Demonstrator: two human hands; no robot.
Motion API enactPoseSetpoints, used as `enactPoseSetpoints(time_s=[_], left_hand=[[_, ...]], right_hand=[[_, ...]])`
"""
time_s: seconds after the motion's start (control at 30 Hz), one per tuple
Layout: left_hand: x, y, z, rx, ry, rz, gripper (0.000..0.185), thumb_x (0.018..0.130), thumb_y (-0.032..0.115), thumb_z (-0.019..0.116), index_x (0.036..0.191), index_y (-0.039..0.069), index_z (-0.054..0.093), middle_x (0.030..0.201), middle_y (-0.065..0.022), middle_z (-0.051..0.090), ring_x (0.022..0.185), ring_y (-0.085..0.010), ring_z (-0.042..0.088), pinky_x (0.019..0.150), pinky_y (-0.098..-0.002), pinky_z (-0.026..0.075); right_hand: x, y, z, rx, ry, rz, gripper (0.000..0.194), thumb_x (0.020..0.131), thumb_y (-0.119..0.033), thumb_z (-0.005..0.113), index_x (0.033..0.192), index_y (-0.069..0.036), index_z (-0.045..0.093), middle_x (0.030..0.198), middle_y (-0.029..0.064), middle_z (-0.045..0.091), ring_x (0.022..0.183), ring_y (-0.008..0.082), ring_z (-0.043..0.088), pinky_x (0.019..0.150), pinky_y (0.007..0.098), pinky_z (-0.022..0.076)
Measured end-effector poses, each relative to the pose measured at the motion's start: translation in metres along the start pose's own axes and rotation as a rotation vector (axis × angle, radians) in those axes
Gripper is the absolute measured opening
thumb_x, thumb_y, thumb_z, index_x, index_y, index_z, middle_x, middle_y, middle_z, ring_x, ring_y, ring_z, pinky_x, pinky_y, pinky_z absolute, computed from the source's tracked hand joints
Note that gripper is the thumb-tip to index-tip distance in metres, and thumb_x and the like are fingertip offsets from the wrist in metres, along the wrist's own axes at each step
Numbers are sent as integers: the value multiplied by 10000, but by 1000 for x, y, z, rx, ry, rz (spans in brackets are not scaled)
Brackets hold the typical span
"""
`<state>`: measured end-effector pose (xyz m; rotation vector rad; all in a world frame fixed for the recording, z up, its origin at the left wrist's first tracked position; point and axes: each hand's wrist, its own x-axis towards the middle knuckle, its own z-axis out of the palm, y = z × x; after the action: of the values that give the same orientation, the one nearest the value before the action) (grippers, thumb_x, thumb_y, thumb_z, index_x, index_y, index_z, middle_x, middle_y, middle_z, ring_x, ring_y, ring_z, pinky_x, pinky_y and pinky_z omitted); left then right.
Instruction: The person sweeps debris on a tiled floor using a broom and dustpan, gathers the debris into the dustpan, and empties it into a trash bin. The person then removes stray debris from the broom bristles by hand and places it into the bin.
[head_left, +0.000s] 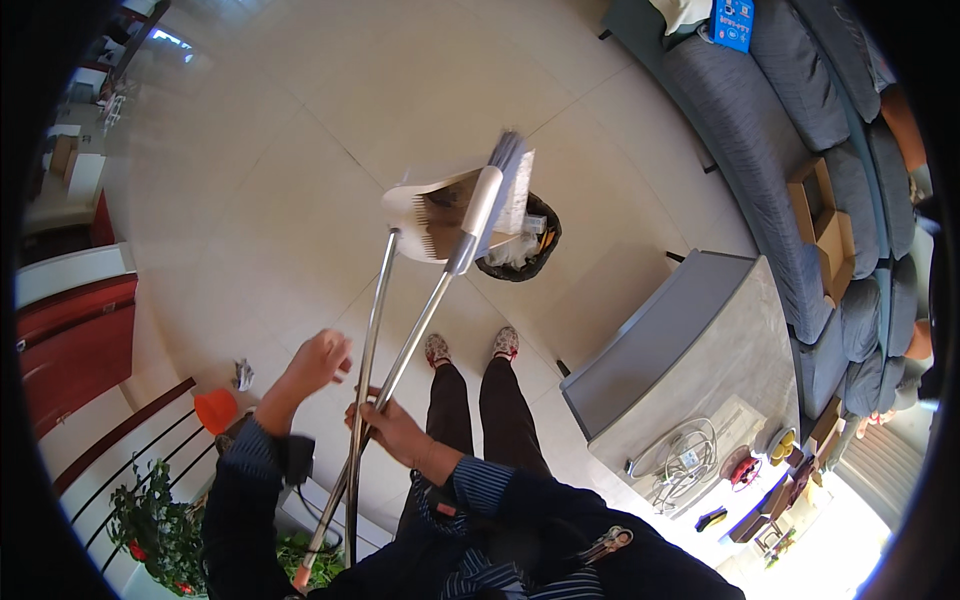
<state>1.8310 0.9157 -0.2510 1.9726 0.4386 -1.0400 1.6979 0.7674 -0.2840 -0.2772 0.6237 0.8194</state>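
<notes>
My right hand (394, 431) grips two metal handles where they cross, one belonging to a dustpan and one to a broom. Left of them, my left hand (319, 364) is raised with fingers loosely bent; nothing shows in it, and it looks slightly blurred. The white dustpan (401, 202), with a toothed comb edge, is lifted and tilted over a black-lined trash bin (556, 225). In front of the pan is the broom head (484, 199), its grey bristles pointing up and blurred. Plastic wrap and small packaging (517, 251) show inside the bin, partly hidden by the broom and pan.
A marble-look table (720, 360) stands at right, with a wire rack (686, 457) on it. Beyond is a grey sofa (742, 97) holding an open cardboard box (825, 232). At lower left are a railing (127, 435), an orange bucket (215, 410) and a leafy plant (154, 517).
</notes>
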Motion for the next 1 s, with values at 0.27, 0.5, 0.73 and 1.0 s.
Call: enactPoseSetpoints(time_s=[0.27,0.5,0.73,1.0], left_hand=[[38,3,40,-580,-104,-252,310,958,297,562,1023,-1,511,835,-135,635,782,-261,678,731,-389,589],[31,15,35,-636,-310,-193,336,999,309,462,1095,-12,438,1124,-275,613,988,-334,656,849,-420,560],[29,24,48,-626,-354,-270,347,1024,296,390,1098,-38,447,1086,-280,627,931,-350,674,826,-420,573],[23,21,72,-508,-193,-212,277,1008,272,415,886,37,496,676,-104,620,520,-156,563,504,-289,476]], right_hand=[[-10,-1,21,-268,34,128,528,968,-284,558,1392,-99,305,1121,44,582,1046,169,593,886,356,511],[-5,-12,-6,-271,-212,236,341,989,-262,511,1267,-113,382,1145,47,582,1097,169,571,964,407,492],[2,-6,-18,-413,-368,331,329,975,-136,514,1259,-75,361,1306,110,535,1195,217,533,1023,384,464],[39,-3,-33,-706,-321,291,268,944,-91,522,1198,-25,468,1178,104,570,1036,203,586,894,328,526]])
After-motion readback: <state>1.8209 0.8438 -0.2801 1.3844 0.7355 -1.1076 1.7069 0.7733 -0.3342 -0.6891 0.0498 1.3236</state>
